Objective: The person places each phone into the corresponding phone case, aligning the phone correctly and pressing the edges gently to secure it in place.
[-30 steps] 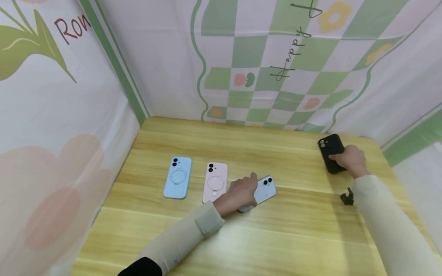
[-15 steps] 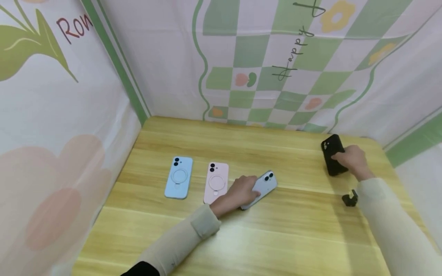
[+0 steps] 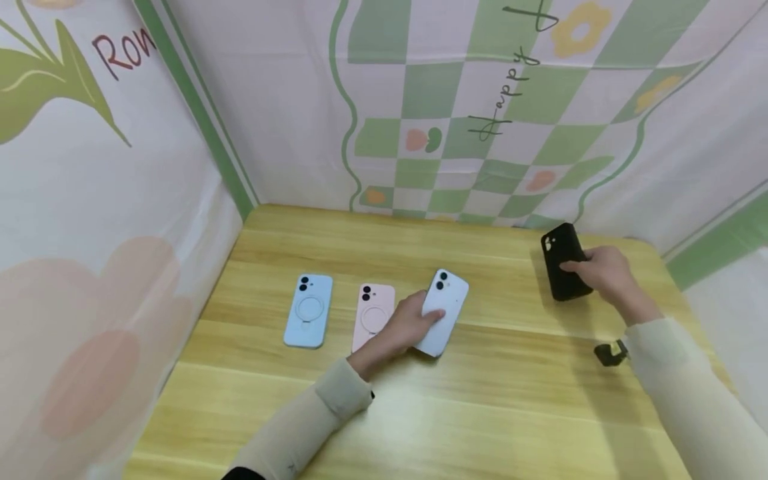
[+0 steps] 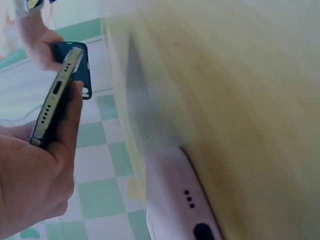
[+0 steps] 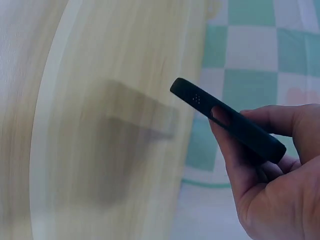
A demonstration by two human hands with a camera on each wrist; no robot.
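Note:
My left hand (image 3: 409,321) grips a white phone (image 3: 447,308) by its lower left side, thumb across the back, camera end pointing away. In the left wrist view the bottom edge of the phone (image 4: 56,92), with its port and speaker holes, faces the camera. My right hand (image 3: 606,275) pinches a black phone case (image 3: 561,263) by its right edge, thumb on the outer back. The right wrist view shows the case (image 5: 227,120) held above the table, its bottom cutout showing. A pink phone case (image 3: 377,308), partly covered by my left wrist, lies beside the left hand.
A light blue phone case (image 3: 309,311) with a ring lies left of the pink one. The wooden table (image 3: 480,407) meets a patterned cloth wall (image 3: 288,133) at the back and left. A small black device (image 3: 611,353) shows at the right sleeve cuff.
My left hand has lifted the white phone off the table and turned it more upright, camera end away. My right hand has raised the black case and shifted it slightly left.

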